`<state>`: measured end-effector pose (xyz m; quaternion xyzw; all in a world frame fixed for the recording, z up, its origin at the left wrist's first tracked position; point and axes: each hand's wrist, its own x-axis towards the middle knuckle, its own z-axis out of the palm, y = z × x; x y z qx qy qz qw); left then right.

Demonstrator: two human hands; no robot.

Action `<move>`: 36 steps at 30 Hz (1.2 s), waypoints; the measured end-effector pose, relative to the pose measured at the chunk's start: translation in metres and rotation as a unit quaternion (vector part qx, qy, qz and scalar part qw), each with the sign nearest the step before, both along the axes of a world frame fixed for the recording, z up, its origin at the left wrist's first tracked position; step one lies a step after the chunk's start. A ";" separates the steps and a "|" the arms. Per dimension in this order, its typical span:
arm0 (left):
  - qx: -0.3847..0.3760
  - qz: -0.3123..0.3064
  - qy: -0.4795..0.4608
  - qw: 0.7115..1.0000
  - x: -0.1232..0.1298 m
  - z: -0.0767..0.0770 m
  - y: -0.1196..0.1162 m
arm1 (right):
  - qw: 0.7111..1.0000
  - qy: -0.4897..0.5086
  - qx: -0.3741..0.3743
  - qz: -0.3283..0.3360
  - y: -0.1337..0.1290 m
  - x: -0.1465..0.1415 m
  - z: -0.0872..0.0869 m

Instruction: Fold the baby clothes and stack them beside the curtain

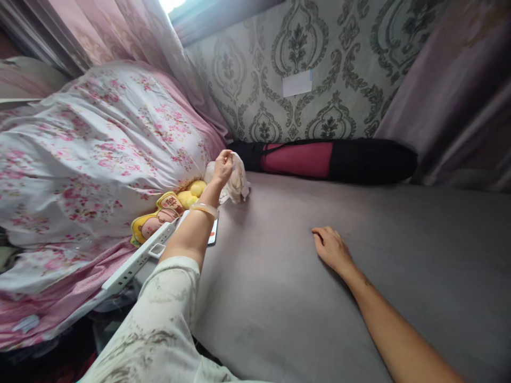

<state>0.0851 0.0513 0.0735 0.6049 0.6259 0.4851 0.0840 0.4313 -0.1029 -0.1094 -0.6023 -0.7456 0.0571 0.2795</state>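
My left hand (223, 166) is stretched far forward, its fingers pinched on the top of a crumpled white cloth-like bundle (238, 183). Thin folds hang down from the grip beside the bedding; what is inside, if anything, does not show. A pale bangle (205, 208) circles that wrist. Partly behind the forearm lies a phone (214, 232) with a lit screen. My right hand (332, 248) is over the grey sheet (271, 298), palm down, fingers loosely bent and thumb apart, with nothing seen in it.
A black and dark red long bag (359, 159) lies along the patterned wall. Floral bedding (99, 143) is heaped on the left. Yellow plush toys (159, 215) and a white power strip (131, 266) with a plugged-in charger (157, 250) lie near my left arm. Curtains (459, 117) hang on both sides.
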 end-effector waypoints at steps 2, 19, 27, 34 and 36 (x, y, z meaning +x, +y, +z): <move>0.025 -0.061 -0.029 0.997 0.023 -0.003 -0.003 | 1.000 0.009 0.000 0.002 0.000 0.001 0.000; -0.043 -0.427 0.058 0.901 0.183 -0.043 -0.125 | 0.940 0.339 0.036 0.028 -0.010 -0.009 0.050; -0.074 -0.416 0.027 0.906 0.170 -0.039 -0.135 | 0.928 0.371 0.009 -0.030 -0.006 0.015 0.066; -0.112 -0.469 -0.013 0.876 0.150 -0.025 -0.143 | 0.906 0.418 -0.063 -0.023 -0.033 0.035 0.127; -0.119 -0.480 -0.051 0.868 0.151 -0.023 -0.145 | 0.900 0.413 -0.142 0.001 -0.045 0.043 0.144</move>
